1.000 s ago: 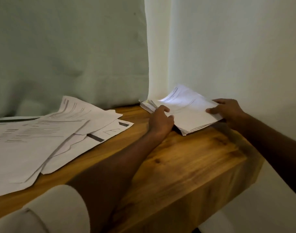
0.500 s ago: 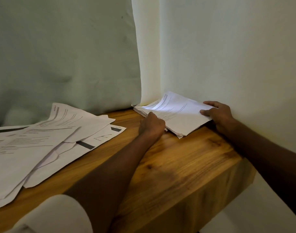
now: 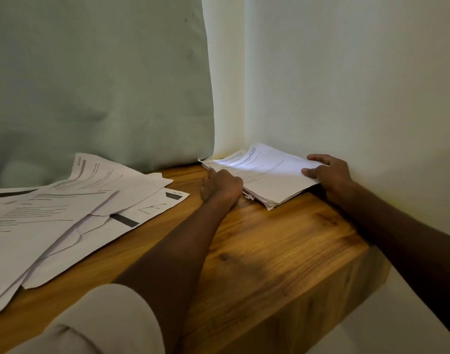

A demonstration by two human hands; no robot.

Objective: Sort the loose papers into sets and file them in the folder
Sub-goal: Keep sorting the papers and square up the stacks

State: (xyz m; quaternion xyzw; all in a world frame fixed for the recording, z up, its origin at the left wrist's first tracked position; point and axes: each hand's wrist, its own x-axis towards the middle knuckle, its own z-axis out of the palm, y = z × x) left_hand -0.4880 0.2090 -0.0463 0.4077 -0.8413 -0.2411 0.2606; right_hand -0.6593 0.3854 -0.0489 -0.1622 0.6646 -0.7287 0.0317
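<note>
Close to you is the brown wooden surface [image 3: 257, 256], and on its left side lie the big loose white sheets with black print [image 3: 65, 213], spread out and overlapping, not yet sorted. Farther back, your left hand [image 3: 220, 186] is curled at the near left edge of the small thick stack of white printed papers [image 3: 270, 177]; you seem to grip that edge, but your fingertips are hidden. Your right hand [image 3: 328, 172] pinches the stack's right edge, thumb on top. The stack sits in the far corner, touching the pale curtain [image 3: 224, 98]. You look to be gathering one set. Next, lift it with both hands, kept square. No folder shows.
</note>
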